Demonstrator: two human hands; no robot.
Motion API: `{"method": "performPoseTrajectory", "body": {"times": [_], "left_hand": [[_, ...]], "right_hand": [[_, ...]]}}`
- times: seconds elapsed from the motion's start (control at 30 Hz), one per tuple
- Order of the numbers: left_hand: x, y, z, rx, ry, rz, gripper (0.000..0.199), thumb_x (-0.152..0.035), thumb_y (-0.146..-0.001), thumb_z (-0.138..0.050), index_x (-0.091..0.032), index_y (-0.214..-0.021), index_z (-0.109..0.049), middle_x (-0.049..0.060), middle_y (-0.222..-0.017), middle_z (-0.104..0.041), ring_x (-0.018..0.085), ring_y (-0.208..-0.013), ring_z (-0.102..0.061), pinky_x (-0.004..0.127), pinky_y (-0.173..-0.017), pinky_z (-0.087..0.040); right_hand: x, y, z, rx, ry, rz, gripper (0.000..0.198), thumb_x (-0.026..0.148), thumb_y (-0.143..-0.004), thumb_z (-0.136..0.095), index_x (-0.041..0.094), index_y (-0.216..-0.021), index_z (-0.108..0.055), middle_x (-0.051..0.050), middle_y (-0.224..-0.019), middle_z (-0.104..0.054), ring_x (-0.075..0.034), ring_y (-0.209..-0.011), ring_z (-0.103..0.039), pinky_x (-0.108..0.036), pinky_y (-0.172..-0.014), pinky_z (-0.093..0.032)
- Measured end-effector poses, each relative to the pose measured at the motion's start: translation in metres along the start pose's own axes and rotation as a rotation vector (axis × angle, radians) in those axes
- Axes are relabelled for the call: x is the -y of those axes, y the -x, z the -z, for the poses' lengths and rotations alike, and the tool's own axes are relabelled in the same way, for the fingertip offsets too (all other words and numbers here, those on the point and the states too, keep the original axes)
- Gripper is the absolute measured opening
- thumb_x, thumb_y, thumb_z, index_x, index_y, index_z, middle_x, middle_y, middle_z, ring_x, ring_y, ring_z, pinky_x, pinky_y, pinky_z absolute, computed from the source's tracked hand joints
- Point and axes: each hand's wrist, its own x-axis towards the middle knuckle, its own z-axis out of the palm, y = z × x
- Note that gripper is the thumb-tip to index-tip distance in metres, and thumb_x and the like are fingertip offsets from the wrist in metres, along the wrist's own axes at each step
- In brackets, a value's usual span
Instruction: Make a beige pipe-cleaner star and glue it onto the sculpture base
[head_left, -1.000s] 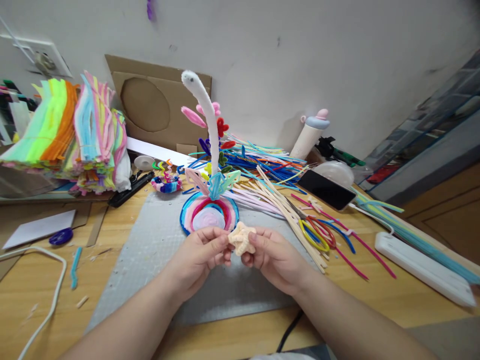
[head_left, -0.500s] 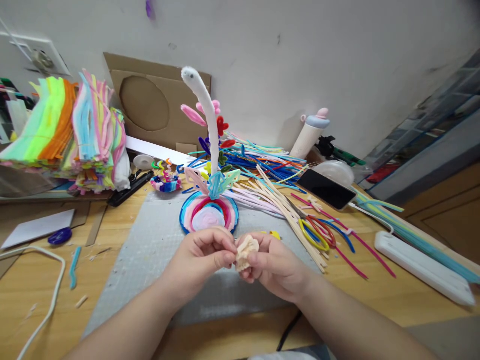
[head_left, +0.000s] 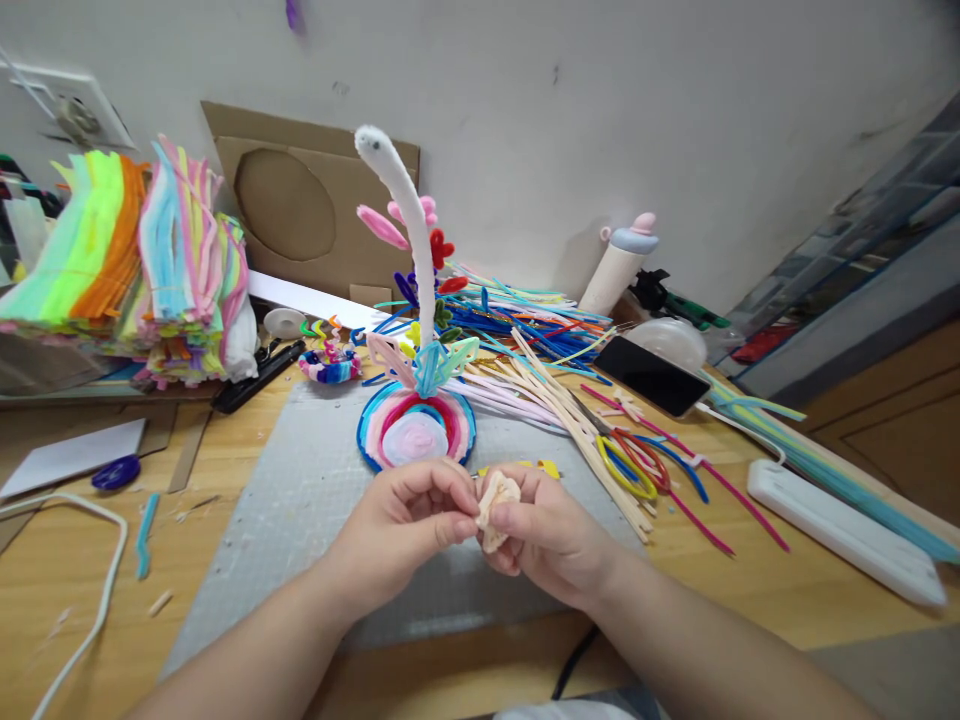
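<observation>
Between my two hands, over the grey cutting mat (head_left: 277, 510), is a small cream coiled or folded piece (head_left: 495, 510) that looks like pipe cleaner. My right hand (head_left: 551, 535) grips it between thumb and fingers. The thumb and forefinger of my left hand (head_left: 409, 520) pinch its left edge. Just beyond my hands stands a pipe-cleaner ornament (head_left: 424, 270): a tall curved white stem with coloured flowers and butterfly-like shapes. Its round base (head_left: 367, 425) is ringed in blue, pink and white. A yellow piece (head_left: 550, 468) lies partly hidden behind my right hand.
Loose cream pipe cleaners (head_left: 570, 420) and scissors (head_left: 622, 470) lie to the right, near a phone (head_left: 651, 375) and a white power strip (head_left: 840, 530). A bottle (head_left: 611, 270) stands by the wall. Bundled pipe cleaners (head_left: 90, 240) and a white cable (head_left: 112, 560) are at left.
The cream piece has turned slightly in my fingers and shows a narrower side. Both hands stay close together in nearly the same place. The view has shifted a little.
</observation>
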Motion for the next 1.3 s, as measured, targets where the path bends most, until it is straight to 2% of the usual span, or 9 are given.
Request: {"method": "performPoseTrajectory", "body": {"times": [0.23,0.47,0.73,0.9,1.07,1.3], "left_hand": [[-0.0001,0.0010,0.0024,0.018,-0.149,-0.059,0.005,-0.015,-0.072,-0.073,-0.018,-0.070,-0.069,0.002,-0.073,-0.062,0.015,-0.075,-0.058,0.027,-0.074,-0.045],[0.0008,-0.0002,0.0001,0.029,0.052,0.098,0.011,-0.019,-0.066,-0.078,-0.015,-0.066,-0.067,0.001,-0.071,-0.058,0.014,-0.070,-0.057,0.026,-0.067,-0.046],[0.0008,-0.0020,0.0031,0.054,0.119,0.200,0.012,-0.019,-0.065,-0.078,-0.014,-0.066,-0.067,0.000,-0.072,-0.059,0.013,-0.068,-0.058,0.024,-0.065,-0.046],[-0.0027,-0.0003,0.0033,0.115,0.172,0.280,0.013,-0.022,-0.068,-0.076,-0.015,-0.069,-0.065,0.002,-0.069,-0.065,0.018,-0.066,-0.064,0.029,-0.066,-0.048],[-0.0031,0.0010,0.0031,0.074,0.133,0.348,0.020,-0.026,-0.064,-0.079,-0.014,-0.068,-0.064,0.003,-0.068,-0.066,0.017,-0.067,-0.063,0.028,-0.068,-0.045],[-0.0044,-0.0016,0.0024,-0.009,0.094,0.328,0.023,-0.027,-0.061,-0.080,-0.015,-0.075,-0.066,0.000,-0.069,-0.063,0.010,-0.062,-0.053,0.021,-0.059,-0.036]], "right_hand": [[-0.0023,-0.0007,0.0007,-0.010,0.074,-0.017,0.031,0.036,-0.065,-0.078,0.013,-0.068,-0.057,0.005,-0.051,-0.055,-0.003,-0.036,-0.041,-0.014,-0.034,-0.033],[-0.0034,-0.0002,0.0052,0.004,0.147,0.021,0.028,0.032,-0.068,-0.077,0.014,-0.071,-0.057,0.005,-0.053,-0.057,-0.003,-0.039,-0.045,-0.014,-0.037,-0.036],[-0.0038,-0.0011,0.0050,-0.011,0.224,0.046,0.031,0.035,-0.066,-0.078,0.014,-0.071,-0.056,0.004,-0.055,-0.059,-0.005,-0.042,-0.049,-0.016,-0.040,-0.040],[-0.0019,-0.0011,0.0028,0.011,0.238,0.051,0.030,0.035,-0.066,-0.078,0.015,-0.072,-0.056,0.005,-0.054,-0.057,-0.005,-0.042,-0.047,-0.017,-0.041,-0.040],[-0.0013,-0.0002,0.0036,0.000,0.304,0.064,0.027,0.034,-0.067,-0.076,0.015,-0.074,-0.058,0.005,-0.055,-0.054,-0.006,-0.043,-0.046,-0.019,-0.044,-0.039],[0.0011,-0.0009,0.0041,-0.026,0.395,0.193,0.027,0.035,-0.069,-0.075,0.016,-0.077,-0.057,0.004,-0.065,-0.052,-0.006,-0.051,-0.044,-0.019,-0.047,-0.038]]}}
